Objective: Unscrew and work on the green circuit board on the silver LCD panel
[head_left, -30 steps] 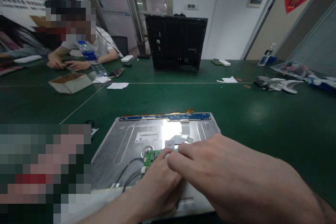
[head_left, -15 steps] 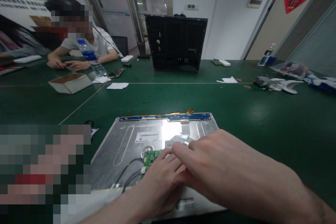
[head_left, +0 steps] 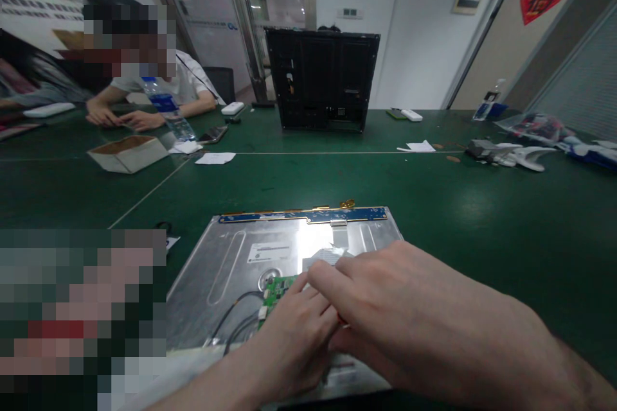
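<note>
A silver metal panel point(head_left: 193, 295) lies on the green table, with a blue circuit strip point(head_left: 347, 214) along its far edge. Near its middle sits a green circuit board point(head_left: 277, 289), partly covered by my hands. My left hand point(head_left: 301, 327) is closed over the board's right part. Just right of it and touching it, my right hand point(head_left: 371, 289) is closed too, fingers bent downward. What the fingertips hold is hidden; a bit of red shows between the hands. Dark cables point(head_left: 231, 318) curve from the board's left side.
Across the table point(head_left: 434, 199) stand a black panel housing point(head_left: 322, 80) and, to the left, a bottle point(head_left: 168, 109) and an open box point(head_left: 128, 155). A person point(head_left: 187, 83) sits at the far left. White plastic pieces point(head_left: 515, 155) lie at right.
My right hand has shifted slightly to the left, over the edge of my left hand. My left hand and the panel look almost the same.
</note>
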Demonstrator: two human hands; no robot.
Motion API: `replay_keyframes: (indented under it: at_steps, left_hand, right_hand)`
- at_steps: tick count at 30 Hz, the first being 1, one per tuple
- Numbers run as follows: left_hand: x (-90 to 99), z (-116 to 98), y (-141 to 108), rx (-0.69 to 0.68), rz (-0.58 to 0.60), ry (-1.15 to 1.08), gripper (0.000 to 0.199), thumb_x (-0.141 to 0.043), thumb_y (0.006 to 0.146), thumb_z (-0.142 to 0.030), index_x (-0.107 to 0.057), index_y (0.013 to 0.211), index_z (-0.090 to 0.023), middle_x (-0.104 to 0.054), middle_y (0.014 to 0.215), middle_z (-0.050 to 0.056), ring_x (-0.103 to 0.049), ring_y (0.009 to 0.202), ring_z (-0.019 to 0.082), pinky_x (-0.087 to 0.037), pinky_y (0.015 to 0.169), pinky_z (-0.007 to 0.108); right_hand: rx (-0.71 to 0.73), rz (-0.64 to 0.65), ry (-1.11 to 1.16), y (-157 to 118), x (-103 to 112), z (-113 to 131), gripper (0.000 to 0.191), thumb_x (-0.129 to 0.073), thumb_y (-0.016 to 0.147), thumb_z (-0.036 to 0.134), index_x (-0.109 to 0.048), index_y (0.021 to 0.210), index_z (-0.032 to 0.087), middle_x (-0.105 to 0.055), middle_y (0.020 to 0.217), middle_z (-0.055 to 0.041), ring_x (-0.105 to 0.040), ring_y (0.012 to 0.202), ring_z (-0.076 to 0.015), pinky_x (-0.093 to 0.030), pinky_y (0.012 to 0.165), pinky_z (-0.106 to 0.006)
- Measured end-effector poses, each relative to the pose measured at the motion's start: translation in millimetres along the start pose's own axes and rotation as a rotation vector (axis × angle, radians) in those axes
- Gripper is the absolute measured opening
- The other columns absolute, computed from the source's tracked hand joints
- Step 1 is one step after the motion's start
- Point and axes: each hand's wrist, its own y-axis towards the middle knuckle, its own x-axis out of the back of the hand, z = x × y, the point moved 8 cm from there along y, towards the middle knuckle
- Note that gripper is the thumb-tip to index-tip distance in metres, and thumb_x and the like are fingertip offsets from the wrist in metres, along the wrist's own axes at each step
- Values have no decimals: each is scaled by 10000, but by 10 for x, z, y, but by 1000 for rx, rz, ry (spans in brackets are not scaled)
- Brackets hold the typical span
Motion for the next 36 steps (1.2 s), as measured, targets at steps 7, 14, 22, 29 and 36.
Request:
replay_keyframes:
  at_steps: [7,14,22,29,36]
  left_hand:
    - [24,-1,-2,-6,-32,-58,393,-513,723,-130,-569,1096,-238,-651,1186,48,-623,965,250,-407,1005,429]
    - [66,-13,-1,-29,-64,-48,301,-471,754,-132,-579,1017,-229,-684,1031,53,-615,960,265,-420,975,436]
    - [38,5,-14,-12,-60,-67,383,-487,757,-130,-552,1123,-220,-676,1090,59,-611,989,267,-418,978,436]
    - [41,9,-24,5,-65,-114,399,-503,712,-129,-566,1091,-237,-681,1037,26,-631,938,247,-413,973,420]
    - [104,-33,-2,-36,-125,-54,319,-481,738,-115,-574,1027,-211,-687,1018,50,-625,935,235,-403,998,393]
  right_hand:
    - [-34,-70,-74,6,1,-50,88,-519,950,259,-535,994,184,-650,739,9,-553,557,-150,-265,463,-309]
    - [-1,-9,-2,4,17,-19,156,-520,911,166,-493,1063,187,-664,846,5,-574,637,-140,-320,510,-290]
    - [-12,3,-3,5,-3,-24,205,-583,902,215,-494,1086,192,-671,847,12,-602,671,-146,-335,524,-287]
    - [-11,-23,-47,8,-2,-40,116,-544,950,284,-550,1039,211,-669,767,36,-587,592,-149,-267,480,-309]
    - [-4,-19,-32,-4,9,-21,155,-515,908,184,-509,1062,201,-674,815,20,-606,638,-146,-323,501,-299]
